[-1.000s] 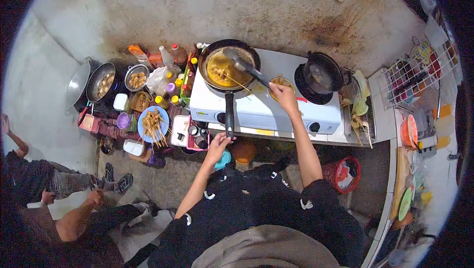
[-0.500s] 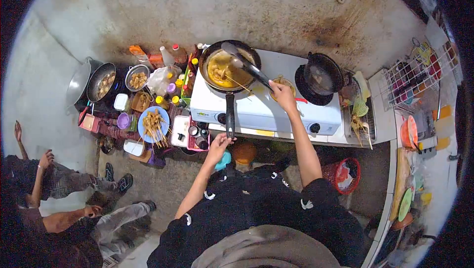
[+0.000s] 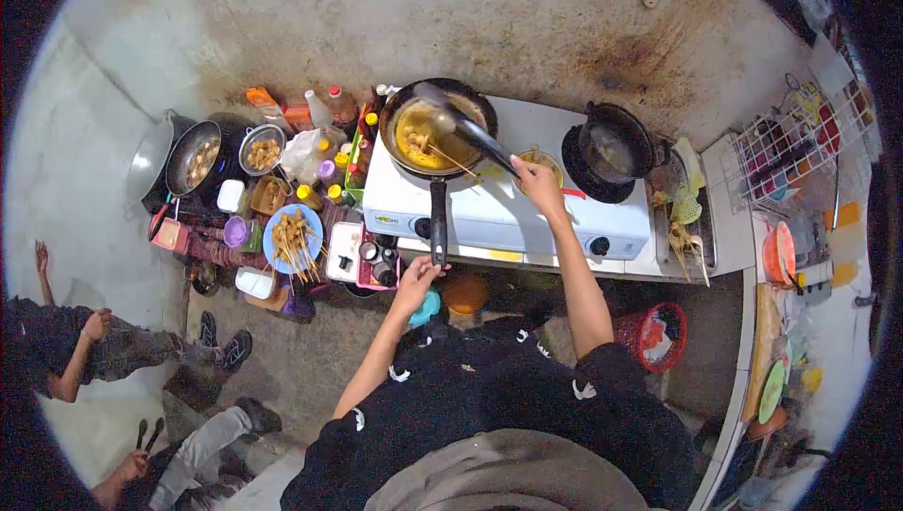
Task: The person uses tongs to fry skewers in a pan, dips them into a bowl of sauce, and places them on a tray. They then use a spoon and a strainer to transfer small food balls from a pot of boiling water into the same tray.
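My right hand [image 3: 539, 183] is closed around the dark handle of a spatula [image 3: 482, 146]. Its head is smeared by motion over the frying pan [image 3: 487, 106], which sits on the left burner of a white gas stove [image 3: 527, 215]. In the pan lies a yellow, egg-like mixture [image 3: 410, 135] with a skewer [image 3: 451, 159] of small pieces; the stick points over the rim toward the lower right. My left hand [image 3: 417, 283] pinches the tip of the pan's black handle at the stove's front edge.
A dark wok [image 3: 616, 142] stands on the right burner. To the left are a blue plate of skewers [image 3: 293, 240], bottles [image 3: 308, 194], and a second pan [image 3: 195, 158]. Two people are at the lower left; one hand [image 3: 132, 466] holds two dark, thin handles. A red basket [image 3: 662, 336] stands below.
The spatula has shifted slightly in the pan, its head now blurred. My left hand stays at the handle tip. The nearer person at lower left has moved down, and dark handles now show in a hand.
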Demonstrator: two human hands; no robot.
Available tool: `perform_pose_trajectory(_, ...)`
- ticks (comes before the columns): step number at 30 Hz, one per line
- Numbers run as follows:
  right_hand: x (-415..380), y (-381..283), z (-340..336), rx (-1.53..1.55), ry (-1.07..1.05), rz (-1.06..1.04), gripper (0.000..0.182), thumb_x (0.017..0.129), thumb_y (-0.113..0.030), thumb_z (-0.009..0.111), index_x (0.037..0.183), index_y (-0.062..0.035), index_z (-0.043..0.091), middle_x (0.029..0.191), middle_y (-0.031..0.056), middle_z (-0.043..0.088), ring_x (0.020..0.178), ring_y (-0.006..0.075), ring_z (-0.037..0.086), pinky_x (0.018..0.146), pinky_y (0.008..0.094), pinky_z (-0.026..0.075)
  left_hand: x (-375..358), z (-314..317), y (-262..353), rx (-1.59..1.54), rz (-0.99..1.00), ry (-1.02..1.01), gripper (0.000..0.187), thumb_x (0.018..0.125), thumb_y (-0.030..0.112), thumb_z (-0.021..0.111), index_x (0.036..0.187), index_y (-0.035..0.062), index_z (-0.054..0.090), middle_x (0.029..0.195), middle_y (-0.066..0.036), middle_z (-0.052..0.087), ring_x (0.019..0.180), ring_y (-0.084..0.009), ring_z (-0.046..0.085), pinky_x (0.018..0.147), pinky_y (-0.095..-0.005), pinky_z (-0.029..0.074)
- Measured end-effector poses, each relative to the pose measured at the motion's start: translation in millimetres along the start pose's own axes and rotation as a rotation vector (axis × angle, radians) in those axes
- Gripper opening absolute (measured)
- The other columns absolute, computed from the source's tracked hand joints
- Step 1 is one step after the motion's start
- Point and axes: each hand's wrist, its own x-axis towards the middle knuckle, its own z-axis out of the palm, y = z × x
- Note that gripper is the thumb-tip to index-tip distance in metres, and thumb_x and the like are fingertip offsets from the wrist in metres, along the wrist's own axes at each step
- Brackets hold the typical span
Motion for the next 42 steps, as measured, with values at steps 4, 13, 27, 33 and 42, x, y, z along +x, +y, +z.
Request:
perform_pose_trajectory(4,2,6,4,-0.012,0.048,-0.081,0.047,0.077,-0.049,0.047,0.091,-0.0069,0.062,0.063,0.015,0.058,0.061,0.0262,0.056,0.061,0.0347,0.041,1,-1,-2,0.017,-0.002,0.003,0.024,0.084,0.011,0.047,0.102,-0.0032,0.042,0.093,-0.013,0.057,0.086,-0.0159,0.053,0.08,-0.0281,0.04)
perform_pose_trajectory(13,3,-5,1,-0.042,0.016,-0.077,0.045,0.077,-0.049,0.047,0.093,-0.0103,0.062,0.075,0.0193,0.059,0.075,0.031,0.058,0.068,0.0359,0.043,2,-3,0,0.072,-0.01,-0.013,0.025,0.083,0.013,0.048,0.102,-0.0027,0.043,0.093,-0.012,0.058,0.087,-0.0152,0.053,0.08,-0.0274,0.039)
perform_pose_trajectory(27,18,-13,16,-0.111,0.088,-0.117,0.049,0.076,-0.05,0.047,0.093,-0.0068,0.061,0.079,0.0203,0.059,0.076,0.0339,0.057,0.071,0.0366,0.043,2,-3,-2,0.061,-0.006,-0.013,0.023,0.083,0.014,0.048,0.101,-0.0009,0.044,0.094,-0.011,0.058,0.087,-0.0154,0.053,0.08,-0.0279,0.039)
perform_pose_trajectory(33,18,-21,17,-0.002,0.054,-0.029,0.049,0.075,-0.053,0.047,0.093,-0.0095,0.062,0.077,0.0188,0.06,0.074,0.0334,0.058,0.07,0.038,0.043,-1,-3,1,0.043,-0.007,0.001,0.023,0.083,0.013,0.048,0.101,-0.0007,0.044,0.093,-0.01,0.058,0.086,-0.0149,0.053,0.08,-0.0274,0.039)
perform_pose_trajectory(42,26,-6,15,-0.056,0.064,-0.019,0.048,0.076,-0.053,0.045,0.091,-0.0102,0.062,0.077,0.0184,0.06,0.075,0.0329,0.058,0.069,0.0371,0.043,-6,3,22,0.194,-0.026,0.017,0.024,0.084,0.012,0.047,0.102,-0.0015,0.041,0.093,-0.011,0.058,0.086,-0.015,0.053,0.08,-0.027,0.039)
